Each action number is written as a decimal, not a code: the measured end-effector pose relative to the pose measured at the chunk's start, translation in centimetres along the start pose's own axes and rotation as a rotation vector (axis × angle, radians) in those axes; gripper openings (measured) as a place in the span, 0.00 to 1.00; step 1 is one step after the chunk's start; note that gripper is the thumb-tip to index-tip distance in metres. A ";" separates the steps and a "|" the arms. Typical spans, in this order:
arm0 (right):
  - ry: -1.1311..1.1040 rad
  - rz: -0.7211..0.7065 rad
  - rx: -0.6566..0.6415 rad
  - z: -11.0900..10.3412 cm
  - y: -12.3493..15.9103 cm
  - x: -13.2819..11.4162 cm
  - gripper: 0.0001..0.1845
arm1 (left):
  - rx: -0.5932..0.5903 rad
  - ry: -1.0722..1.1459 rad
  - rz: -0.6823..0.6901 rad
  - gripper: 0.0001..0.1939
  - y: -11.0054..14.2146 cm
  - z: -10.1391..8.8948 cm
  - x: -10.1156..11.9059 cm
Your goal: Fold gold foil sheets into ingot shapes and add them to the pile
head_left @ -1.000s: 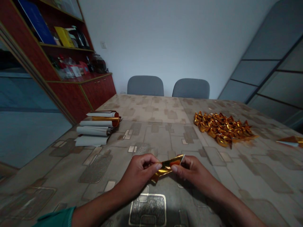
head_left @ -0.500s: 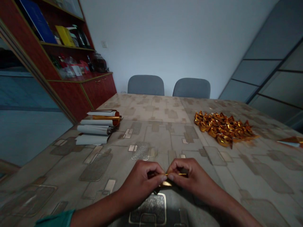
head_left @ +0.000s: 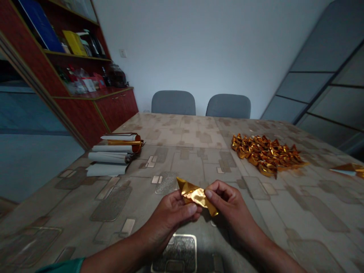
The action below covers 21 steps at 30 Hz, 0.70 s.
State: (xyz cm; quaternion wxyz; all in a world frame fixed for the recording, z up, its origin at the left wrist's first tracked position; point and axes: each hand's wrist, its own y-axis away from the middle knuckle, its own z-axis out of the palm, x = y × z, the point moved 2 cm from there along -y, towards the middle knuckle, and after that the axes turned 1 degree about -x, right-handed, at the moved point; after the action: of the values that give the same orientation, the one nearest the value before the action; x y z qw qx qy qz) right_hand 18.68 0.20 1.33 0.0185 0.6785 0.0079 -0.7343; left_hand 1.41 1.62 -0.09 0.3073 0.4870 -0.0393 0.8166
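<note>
A folded piece of gold foil paper [head_left: 196, 195] is held up above the near part of the table, with pointed ends at its upper left and lower right. My left hand [head_left: 174, 212] grips its lower left side, thumb in front and fingers behind. At its right side, my right hand [head_left: 227, 199] pinches the foil between thumb and curled fingers. Part of the foil is hidden behind both hands.
Several gold foil ingots [head_left: 264, 153] lie grouped at the right of the patterned table [head_left: 182, 163]. Curled sheets of foil paper [head_left: 113, 153], pale side out, are at the left. Another gold piece [head_left: 348, 169] sits at the far right. Two grey chairs [head_left: 173, 102] stand beyond.
The foil has been turned from a thin edge-on strip to show its broad shiny face. My hands have moved slightly apart, and the left now holds it from below.
</note>
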 end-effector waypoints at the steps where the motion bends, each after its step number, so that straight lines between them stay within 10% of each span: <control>1: 0.002 -0.013 -0.013 0.2 0.0 0.1 0.22 | 0.040 -0.016 0.014 0.21 0.0 0.0 -0.3; 21: 0.463 -0.340 -0.270 0.5 0.8 -2.0 0.12 | 0.138 -0.235 0.153 0.15 0.3 0.0 1.1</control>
State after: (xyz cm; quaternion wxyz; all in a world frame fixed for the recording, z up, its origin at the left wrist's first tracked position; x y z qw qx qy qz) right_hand 18.34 -0.58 3.33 -0.0170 0.8079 0.2226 -0.5454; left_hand 0.88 1.83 0.86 0.2034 0.5946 -0.0560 0.7758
